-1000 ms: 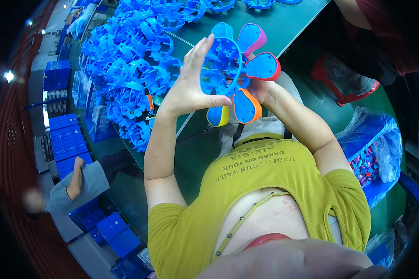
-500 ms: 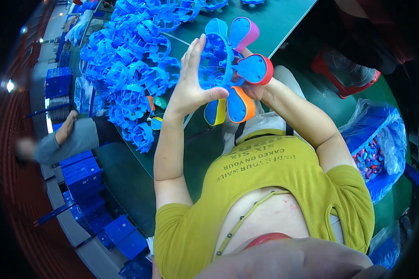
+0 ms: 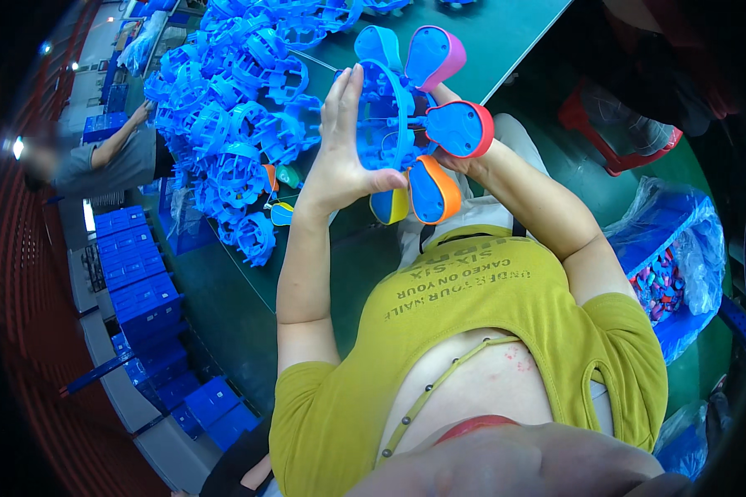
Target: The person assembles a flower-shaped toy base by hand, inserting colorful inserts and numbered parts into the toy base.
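Between my hands, above the table's near edge, is a round blue plastic ring frame (image 3: 387, 124) with paddle-shaped petals around it. The petals are light blue, a pink one (image 3: 436, 58), a red-rimmed one (image 3: 460, 128), an orange one (image 3: 433, 189) and a yellow one. My left hand (image 3: 340, 149) grips the frame's left side, fingers stretched up along it and thumb across its lower edge. Behind the petals on the right, my right hand (image 3: 454, 159) supports the piece; the red petal covers most of its fingers.
A heap of blue ring frames (image 3: 232, 108) covers the left of the green table (image 3: 472, 50). Loose coloured petals (image 3: 282, 214) lie at its edge. To the right stand a plastic-lined blue bin (image 3: 680, 273) of small parts and a red crate (image 3: 613, 153). A co-worker (image 3: 99, 161) reaches toward the heap.
The petalled frame has shifted and turned slightly, still in both hands. The co-worker at left has moved farther up along the table, and a dark-sleeved person shows at the lower left.
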The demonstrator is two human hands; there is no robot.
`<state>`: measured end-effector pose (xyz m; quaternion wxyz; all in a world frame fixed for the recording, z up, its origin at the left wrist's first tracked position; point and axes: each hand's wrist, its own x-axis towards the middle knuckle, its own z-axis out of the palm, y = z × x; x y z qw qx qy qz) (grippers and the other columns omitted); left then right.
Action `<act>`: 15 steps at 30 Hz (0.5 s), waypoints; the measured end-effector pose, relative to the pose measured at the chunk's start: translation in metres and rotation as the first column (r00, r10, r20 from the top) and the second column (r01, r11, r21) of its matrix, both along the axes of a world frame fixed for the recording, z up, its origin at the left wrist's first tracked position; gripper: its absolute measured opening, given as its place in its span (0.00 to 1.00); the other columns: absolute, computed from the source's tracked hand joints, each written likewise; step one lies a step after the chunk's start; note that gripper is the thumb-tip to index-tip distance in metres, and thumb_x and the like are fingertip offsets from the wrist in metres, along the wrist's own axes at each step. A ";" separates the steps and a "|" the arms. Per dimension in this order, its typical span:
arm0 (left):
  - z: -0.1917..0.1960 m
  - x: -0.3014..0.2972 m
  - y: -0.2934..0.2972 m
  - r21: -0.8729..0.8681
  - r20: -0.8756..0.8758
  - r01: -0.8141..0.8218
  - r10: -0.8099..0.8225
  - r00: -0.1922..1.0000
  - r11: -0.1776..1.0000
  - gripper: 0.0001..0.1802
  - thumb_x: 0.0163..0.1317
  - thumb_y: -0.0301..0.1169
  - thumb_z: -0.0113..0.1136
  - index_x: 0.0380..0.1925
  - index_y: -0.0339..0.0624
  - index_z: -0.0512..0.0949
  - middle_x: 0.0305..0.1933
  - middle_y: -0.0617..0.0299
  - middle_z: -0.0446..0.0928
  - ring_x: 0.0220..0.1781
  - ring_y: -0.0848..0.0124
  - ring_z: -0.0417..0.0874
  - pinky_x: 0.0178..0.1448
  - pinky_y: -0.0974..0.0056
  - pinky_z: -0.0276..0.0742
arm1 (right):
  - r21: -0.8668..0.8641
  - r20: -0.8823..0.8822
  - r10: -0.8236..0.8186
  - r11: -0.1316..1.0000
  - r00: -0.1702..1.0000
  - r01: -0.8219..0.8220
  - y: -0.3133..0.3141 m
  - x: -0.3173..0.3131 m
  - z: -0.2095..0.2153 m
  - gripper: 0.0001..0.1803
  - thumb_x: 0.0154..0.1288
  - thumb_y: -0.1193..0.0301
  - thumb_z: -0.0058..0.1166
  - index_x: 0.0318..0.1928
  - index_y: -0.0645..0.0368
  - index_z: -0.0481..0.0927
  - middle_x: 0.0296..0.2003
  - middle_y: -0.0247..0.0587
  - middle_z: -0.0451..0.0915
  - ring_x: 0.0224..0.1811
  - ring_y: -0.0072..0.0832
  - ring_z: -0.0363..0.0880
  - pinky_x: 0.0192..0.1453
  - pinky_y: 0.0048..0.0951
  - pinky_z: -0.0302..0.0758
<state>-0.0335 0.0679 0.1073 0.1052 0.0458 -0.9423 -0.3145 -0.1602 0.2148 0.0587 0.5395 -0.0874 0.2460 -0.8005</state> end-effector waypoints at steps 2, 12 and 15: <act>0.001 0.005 0.003 -0.029 -0.002 -0.002 0.002 1.000 1.000 0.83 0.27 0.80 0.69 0.81 0.50 0.45 0.80 0.38 0.45 0.82 0.40 0.46 0.81 0.40 0.45 | 0.020 0.085 0.147 0.989 0.985 -0.149 -0.002 -0.005 0.003 0.25 0.78 0.54 0.49 0.68 0.51 0.70 0.58 0.37 0.80 0.56 0.30 0.83 0.59 0.40 0.83; 0.016 0.002 -0.004 0.071 0.106 -0.009 0.002 0.994 0.997 0.84 0.26 0.76 0.74 0.81 0.52 0.43 0.80 0.43 0.46 0.82 0.44 0.48 0.81 0.43 0.51 | -0.073 -0.074 0.117 0.990 0.990 -0.123 -0.002 -0.009 -0.011 0.28 0.78 0.65 0.48 0.75 0.47 0.61 0.62 0.41 0.76 0.57 0.31 0.82 0.59 0.39 0.84; 0.016 0.002 -0.011 0.124 0.126 0.004 -0.019 0.992 0.992 0.83 0.26 0.74 0.76 0.81 0.52 0.43 0.80 0.43 0.46 0.82 0.45 0.49 0.81 0.43 0.52 | 0.018 -0.091 0.169 0.986 0.981 -0.168 -0.001 -0.015 -0.001 0.29 0.78 0.66 0.49 0.75 0.47 0.60 0.62 0.41 0.76 0.57 0.31 0.82 0.58 0.38 0.85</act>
